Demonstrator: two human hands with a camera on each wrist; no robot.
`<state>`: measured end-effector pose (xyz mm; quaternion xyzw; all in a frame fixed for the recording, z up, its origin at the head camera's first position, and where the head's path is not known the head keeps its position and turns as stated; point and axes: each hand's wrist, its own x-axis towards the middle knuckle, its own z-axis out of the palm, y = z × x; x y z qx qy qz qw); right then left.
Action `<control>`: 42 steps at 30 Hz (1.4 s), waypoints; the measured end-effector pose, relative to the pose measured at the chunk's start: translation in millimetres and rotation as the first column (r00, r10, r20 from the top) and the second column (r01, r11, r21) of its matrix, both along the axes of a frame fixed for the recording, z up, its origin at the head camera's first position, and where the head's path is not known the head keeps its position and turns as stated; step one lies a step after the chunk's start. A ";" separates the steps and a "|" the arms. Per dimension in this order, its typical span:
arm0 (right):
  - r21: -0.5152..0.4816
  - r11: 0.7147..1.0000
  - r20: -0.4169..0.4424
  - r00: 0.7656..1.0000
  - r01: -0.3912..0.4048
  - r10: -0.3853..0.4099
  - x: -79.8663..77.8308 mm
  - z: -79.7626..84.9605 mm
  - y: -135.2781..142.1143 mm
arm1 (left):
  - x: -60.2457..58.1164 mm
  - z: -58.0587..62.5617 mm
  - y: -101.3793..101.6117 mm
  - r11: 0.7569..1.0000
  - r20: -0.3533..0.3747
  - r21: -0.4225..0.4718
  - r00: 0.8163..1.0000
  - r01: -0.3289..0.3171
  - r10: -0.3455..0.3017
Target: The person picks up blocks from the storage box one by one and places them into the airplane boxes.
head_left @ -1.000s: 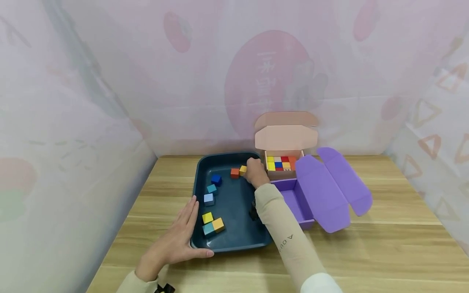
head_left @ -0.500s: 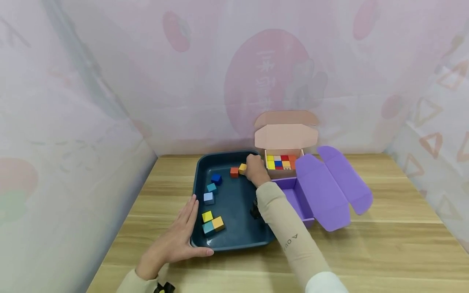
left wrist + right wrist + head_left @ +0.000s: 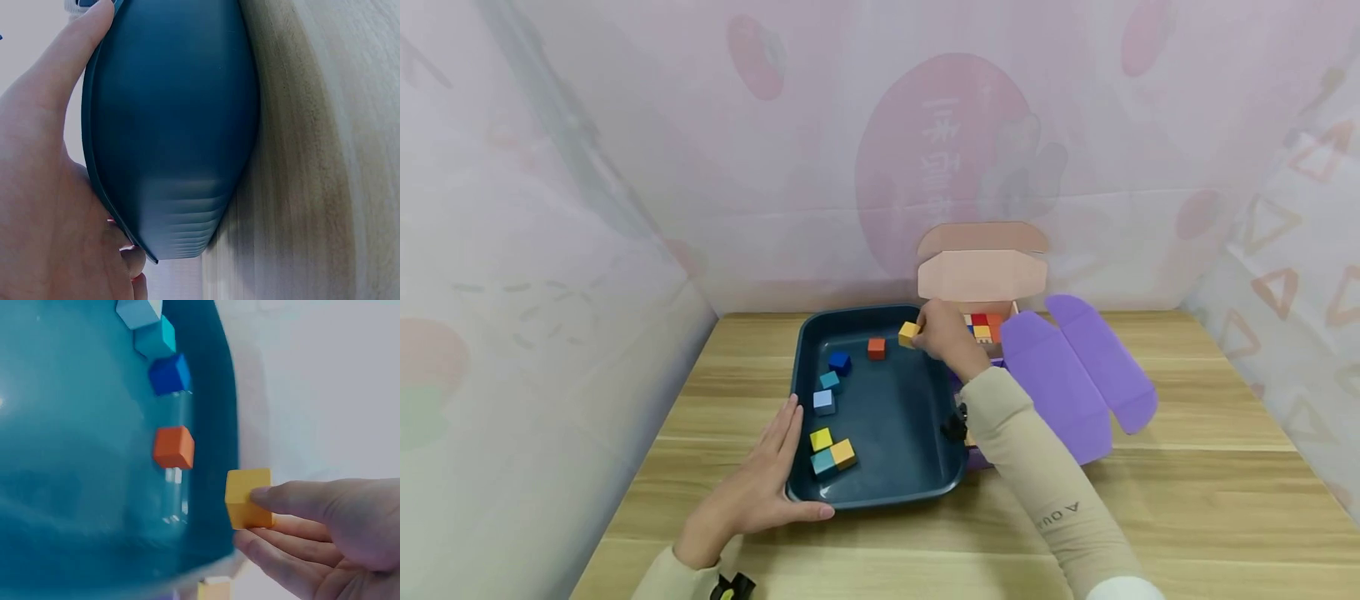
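Observation:
A yellow-orange cube (image 3: 249,499) is pinched between the thumb and fingers of my right hand (image 3: 951,337), held above the far right part of the dark blue tray (image 3: 895,492). My left hand (image 3: 756,479) rests against the tray's near left corner, fingers straight along the left rim and thumb along the front. Inside the tray lie a red-orange cube (image 3: 174,447), a dark blue cube (image 3: 839,362), a teal cube (image 3: 830,381) and a light blue cube (image 3: 823,402). Nearer me sit a yellow cube (image 3: 821,439), another teal cube (image 3: 823,463) and an orange cube (image 3: 843,454).
Behind my right hand stands an open pink box (image 3: 981,275) with several coloured cubes inside, partly hidden. An open purple box (image 3: 1060,383) lies right of the tray, mostly covered by my right arm. Wood-grain table (image 3: 1187,500) extends to the right.
My right hand has lifted the yellow-orange cube from beside the red-orange one and moved slightly up and right. The left hand keeps its place on the tray.

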<state>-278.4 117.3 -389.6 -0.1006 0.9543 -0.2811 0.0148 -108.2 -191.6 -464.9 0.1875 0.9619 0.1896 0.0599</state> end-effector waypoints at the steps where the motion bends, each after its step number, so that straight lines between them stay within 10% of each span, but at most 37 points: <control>1: 0.004 1.000 -0.016 1.000 -0.007 0.007 2.7 2.9 4.4 | 0.2 0.1 0.0 1.000 -0.001 -0.001 1.000 0.001 -0.001; 19: -0.085 0.986 -0.059 0.987 0.145 -0.150 55.4 10.2 62.2 | 2.0 0.7 2.1 1.000 -0.006 0.012 1.000 0.001 0.000; 42: 0.019 0.945 -0.040 0.945 0.326 -0.325 72.5 -46.5 78.0 | 1.2 -2.5 8.0 1.000 0.000 0.007 1.000 -0.010 0.010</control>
